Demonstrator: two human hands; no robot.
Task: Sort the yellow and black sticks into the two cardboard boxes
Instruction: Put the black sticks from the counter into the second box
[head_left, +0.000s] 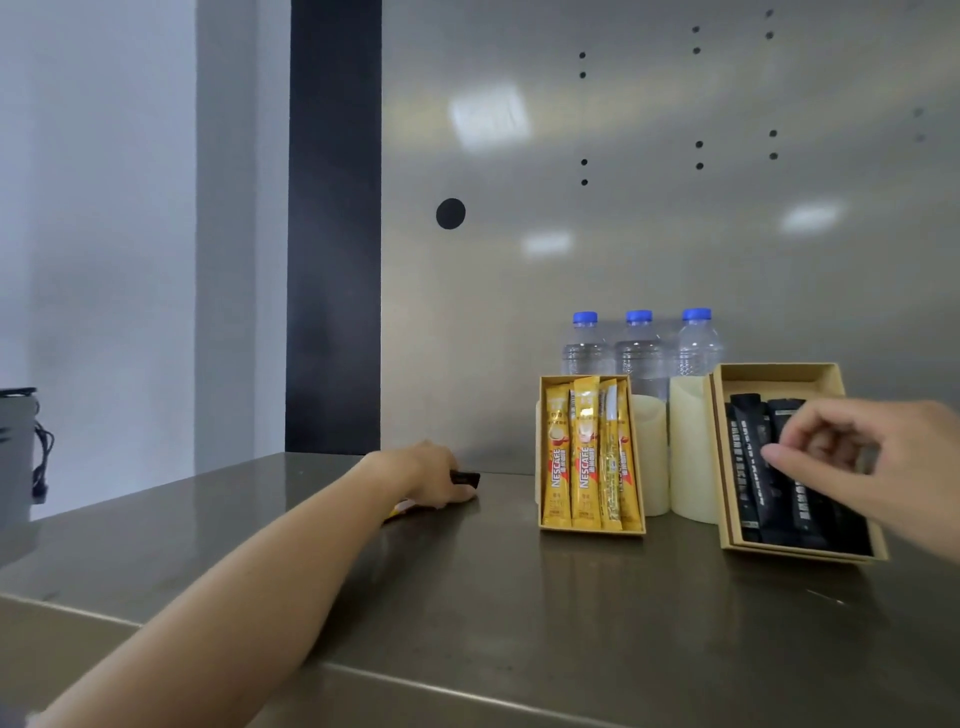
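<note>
At nine o'clock on the steel surface (519, 613), the left hand (434, 475) clenches a thin black stick (466, 478). At three o'clock, the right hand (852, 457) hovers half-curled, grasping nothing, over black sticks (769, 499) in the brown cardboard box (779, 371).

Your counter (467, 597): dark, glossy, metal-look top. On it you have the left cardboard box (591, 529) of yellow sticks (584, 457), the right cardboard box (727, 457) of black sticks (763, 493), two cream candles (691, 457) between them, three water bottles (640, 353) behind, and loose sticks (467, 478) under your left hand (434, 480).
</note>
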